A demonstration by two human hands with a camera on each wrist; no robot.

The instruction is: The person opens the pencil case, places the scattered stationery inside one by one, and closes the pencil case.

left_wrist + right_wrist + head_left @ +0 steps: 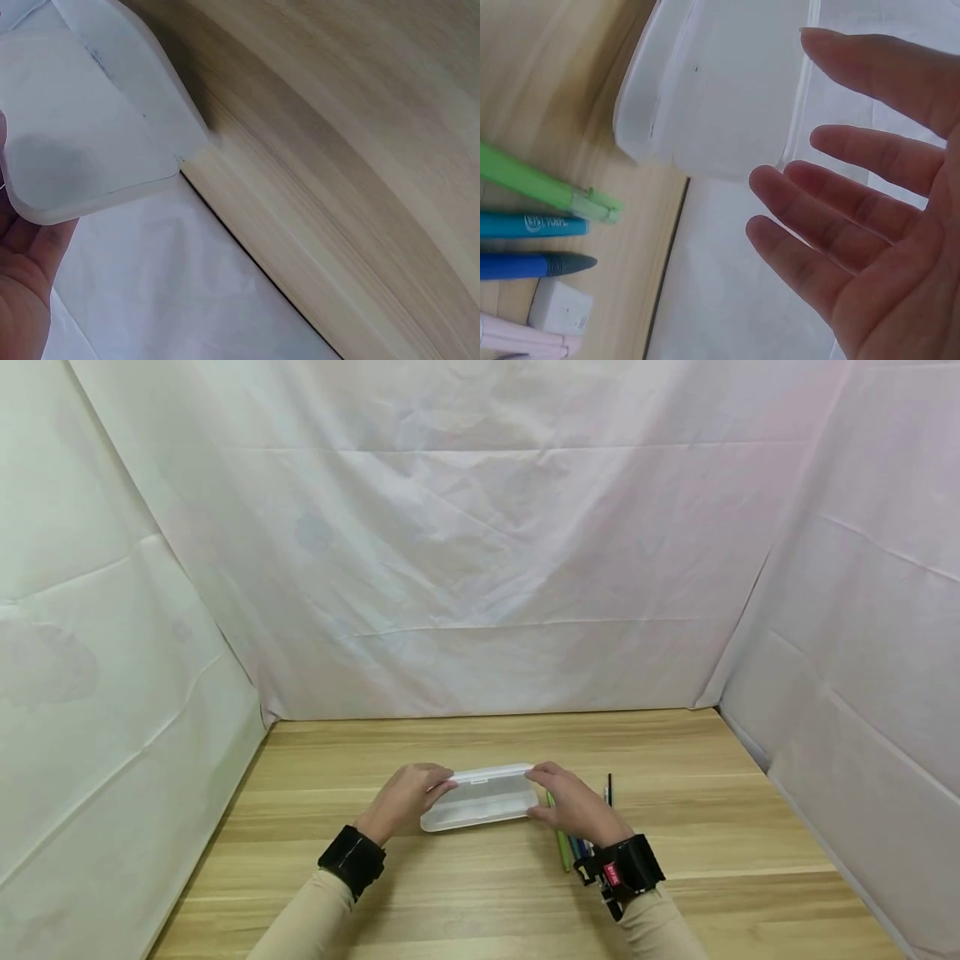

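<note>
Our left hand (405, 800) grips one end of the translucent plastic case (482, 798) and our right hand (573, 808) steadies the other end with fingers (840, 217) spread and nearly straight, so the case sits on the table (480, 893) between both palms. To open it cleanly, we should keep the base pinned down and the lift gentle, clear of the pens (532, 225) and eraser (561, 306) lying just beside our right hand.

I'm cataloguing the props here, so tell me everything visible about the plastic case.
The plastic case is a long, shallow, translucent white box with rounded corners and a lid, apparently of thin frosted plastic. It lies flat on the wooden table. The left hand holds its left end and the right hand its right end. Nothing shows inside.
</note>
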